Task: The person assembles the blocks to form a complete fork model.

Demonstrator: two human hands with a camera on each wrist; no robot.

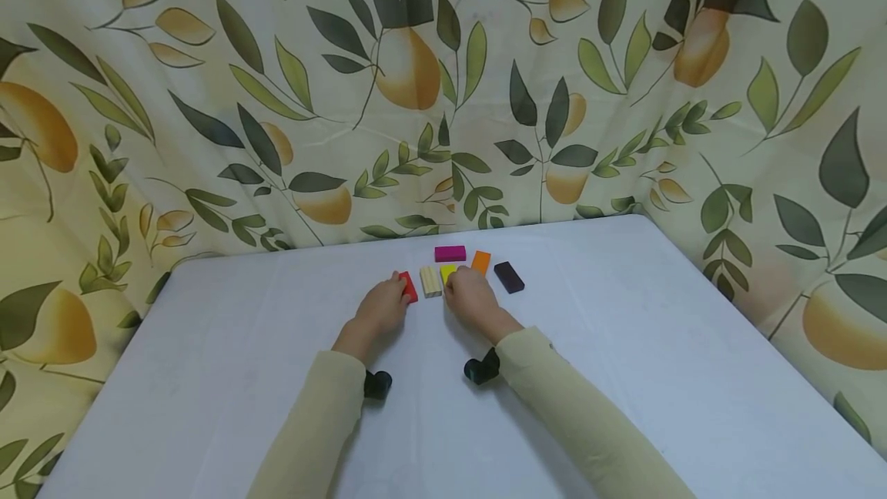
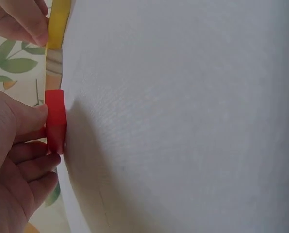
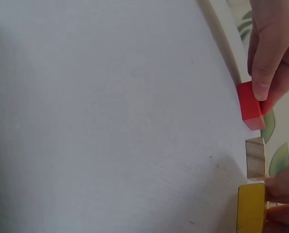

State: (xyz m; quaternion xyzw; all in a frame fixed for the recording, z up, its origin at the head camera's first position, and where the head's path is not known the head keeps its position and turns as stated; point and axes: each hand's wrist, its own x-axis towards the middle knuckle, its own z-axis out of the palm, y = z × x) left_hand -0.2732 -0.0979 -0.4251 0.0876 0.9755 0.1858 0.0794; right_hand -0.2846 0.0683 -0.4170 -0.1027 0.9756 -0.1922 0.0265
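Note:
My left hand [image 1: 383, 308] pinches a red block [image 1: 410, 288] between thumb and fingers; in the left wrist view the red block [image 2: 56, 119] lies low against the white surface. My right hand [image 1: 474, 300] holds a yellow block [image 1: 447, 272], partly covered by its fingers in the head view; the right wrist view shows the yellow block [image 3: 251, 208] at the lower right. Between the two hands lies a pale wooden block [image 1: 430, 282], touched by neither hand as far as I can tell.
Behind the hands lies a magenta block [image 1: 450, 253]. An orange block [image 1: 481, 262] sits just beyond my right hand, with a dark block [image 1: 509, 277] to its right. A patterned curtain hangs behind the white table [image 1: 263, 314].

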